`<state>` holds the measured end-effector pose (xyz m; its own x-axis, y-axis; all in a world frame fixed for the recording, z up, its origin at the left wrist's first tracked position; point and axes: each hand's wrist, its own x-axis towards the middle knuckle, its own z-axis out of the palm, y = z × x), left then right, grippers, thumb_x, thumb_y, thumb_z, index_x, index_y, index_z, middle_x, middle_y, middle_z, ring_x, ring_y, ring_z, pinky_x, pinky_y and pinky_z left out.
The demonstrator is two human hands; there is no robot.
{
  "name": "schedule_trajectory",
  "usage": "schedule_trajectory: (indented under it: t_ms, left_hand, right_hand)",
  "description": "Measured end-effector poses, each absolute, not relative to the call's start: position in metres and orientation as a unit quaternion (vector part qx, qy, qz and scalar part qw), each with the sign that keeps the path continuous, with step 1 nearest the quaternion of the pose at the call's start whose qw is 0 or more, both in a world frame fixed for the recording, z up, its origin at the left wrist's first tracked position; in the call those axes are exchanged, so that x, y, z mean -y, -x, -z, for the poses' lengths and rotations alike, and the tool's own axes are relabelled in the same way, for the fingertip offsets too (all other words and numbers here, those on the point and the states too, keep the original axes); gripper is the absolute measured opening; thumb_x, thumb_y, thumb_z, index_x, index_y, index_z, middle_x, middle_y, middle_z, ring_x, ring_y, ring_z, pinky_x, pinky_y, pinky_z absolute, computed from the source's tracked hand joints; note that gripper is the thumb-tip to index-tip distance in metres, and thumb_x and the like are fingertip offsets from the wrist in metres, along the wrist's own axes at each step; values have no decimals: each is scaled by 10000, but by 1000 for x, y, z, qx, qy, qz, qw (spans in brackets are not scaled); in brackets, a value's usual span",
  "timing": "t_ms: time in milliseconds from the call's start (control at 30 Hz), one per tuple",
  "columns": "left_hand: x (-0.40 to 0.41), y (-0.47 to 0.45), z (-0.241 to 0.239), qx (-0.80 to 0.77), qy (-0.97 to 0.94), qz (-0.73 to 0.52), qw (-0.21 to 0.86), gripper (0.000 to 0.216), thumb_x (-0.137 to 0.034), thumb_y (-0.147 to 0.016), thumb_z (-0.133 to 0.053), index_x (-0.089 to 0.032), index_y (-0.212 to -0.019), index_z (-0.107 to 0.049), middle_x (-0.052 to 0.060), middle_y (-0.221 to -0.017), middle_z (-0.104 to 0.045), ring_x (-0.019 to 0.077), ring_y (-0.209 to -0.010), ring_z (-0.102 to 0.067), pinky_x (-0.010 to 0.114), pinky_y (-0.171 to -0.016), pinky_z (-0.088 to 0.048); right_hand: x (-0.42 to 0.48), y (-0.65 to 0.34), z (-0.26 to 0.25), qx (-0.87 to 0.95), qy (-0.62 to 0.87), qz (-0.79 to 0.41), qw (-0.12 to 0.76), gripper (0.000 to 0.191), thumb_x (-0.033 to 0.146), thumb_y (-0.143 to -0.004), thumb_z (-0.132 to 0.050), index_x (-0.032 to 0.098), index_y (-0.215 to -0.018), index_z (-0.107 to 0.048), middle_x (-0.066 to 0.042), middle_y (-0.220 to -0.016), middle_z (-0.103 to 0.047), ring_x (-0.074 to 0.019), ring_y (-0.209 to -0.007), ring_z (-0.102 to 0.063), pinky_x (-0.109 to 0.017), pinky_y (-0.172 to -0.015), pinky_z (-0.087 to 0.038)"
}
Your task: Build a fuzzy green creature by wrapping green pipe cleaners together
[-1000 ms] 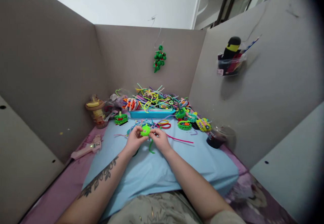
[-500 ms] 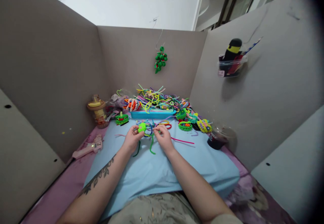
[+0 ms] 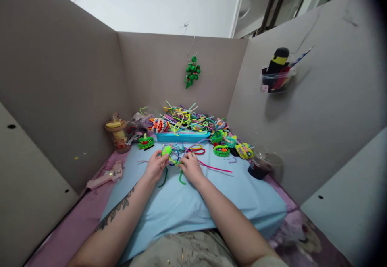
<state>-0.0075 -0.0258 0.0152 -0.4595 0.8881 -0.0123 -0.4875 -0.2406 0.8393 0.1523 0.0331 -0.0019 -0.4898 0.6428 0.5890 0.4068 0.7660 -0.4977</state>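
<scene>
My left hand (image 3: 155,166) has its fingers closed around a small bright-green coiled pipe-cleaner piece (image 3: 166,151). A yellow-green strand runs from this piece toward my right hand (image 3: 191,168), whose fingers are pinched together at the strand's end. Behind and between the hands lie blue and purple pipe cleaners, partly hidden by the fingers. A green pipe cleaner (image 3: 182,178) and a dark green one (image 3: 165,177) lie on the blue cloth below the hands. Right of my right hand a crimson pipe cleaner (image 3: 216,168) stretches across the cloth.
A blue tray (image 3: 183,137) heaped with pipe cleaners stands at the back. Several fuzzy figures, such as a green one (image 3: 221,151) and a yellow one (image 3: 244,151), sit at right. A pink glue gun (image 3: 105,177) and a lidded cup (image 3: 117,136) are left; a dark cup (image 3: 258,168) is right.
My left hand has turned the green piece and shifted it slightly left. My right hand has come down and a little left, now pinching near the yellow-green strand.
</scene>
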Motion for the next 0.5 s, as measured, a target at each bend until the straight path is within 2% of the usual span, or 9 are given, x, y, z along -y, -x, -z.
schedule_trajectory:
  t_ms: [100, 200, 267, 333, 400, 467, 500]
  left_hand:
    - [25, 10, -15, -451, -271, -753, 394, 447, -201, -514, -783, -203, -810, -448, -64, -623, -559, 84, -541, -555, 187, -528, -444]
    - [26, 8, -15, -493, -324, -742, 319, 432, -195, -511, -778, -201, -774, -436, -88, -588, -502, 70, -499, -502, 169, -475, -386]
    - [26, 5, -15, -512, -359, -722, 298, 406, -207, -530, -765, -198, -769, -438, -82, -603, -500, 74, -509, -499, 170, -467, -375]
    - [26, 4, -16, -516, -368, -713, 299, 396, -221, -544, -757, -197, -771, -434, -78, -610, -500, 77, -513, -496, 175, -468, -379]
    - [26, 7, -17, -504, -348, -725, 315, 414, -223, -530, -768, -196, -772, -433, -83, -600, -492, 71, -503, -488, 175, -476, -387]
    - [26, 12, -19, -477, -316, -746, 341, 425, -230, -518, -785, -192, -775, -448, -84, -608, -491, 67, -522, -500, 180, -517, -420]
    - [26, 14, -20, -457, -300, -756, 359, 421, -238, -521, -789, -190, -776, -458, -79, -623, -498, 69, -547, -517, 188, -550, -442]
  right_hand:
    - [-31, -158, -5, 832, 239, -152, 478, 89, 187, -786, -601, 212, -720, -655, -38, -818, -539, -190, -851, -481, -344, -800, -406]
    - [-27, -165, -12, 772, 207, -135, 585, 123, 175, -804, -556, 204, -720, -641, -33, -818, -531, -181, -850, -490, -359, -823, -406]
    - [-26, -167, -15, 739, 216, -122, 626, 129, 173, -811, -528, 206, -751, -637, -45, -878, -522, -190, -893, -498, -373, -838, -409]
    - [-28, -168, -15, 718, 237, -123, 643, 128, 190, -816, -511, 214, -869, -626, -69, -1011, -505, -205, -972, -496, -386, -858, -412]
    - [-32, -167, -12, 683, 276, -145, 660, 282, 225, -808, -524, 213, -1089, -545, -105, -1167, -450, -211, -1009, -495, -386, -854, -425]
    - [-39, -165, -7, 643, 324, -184, 669, 428, 251, -799, -534, 191, -1213, -444, -132, -1201, -443, -205, -983, -511, -375, -835, -438]
    - [-42, -163, -4, 637, 342, -211, 658, 403, 250, -804, -520, 180, -1195, -458, -128, -1158, -483, -201, -955, -523, -366, -824, -442]
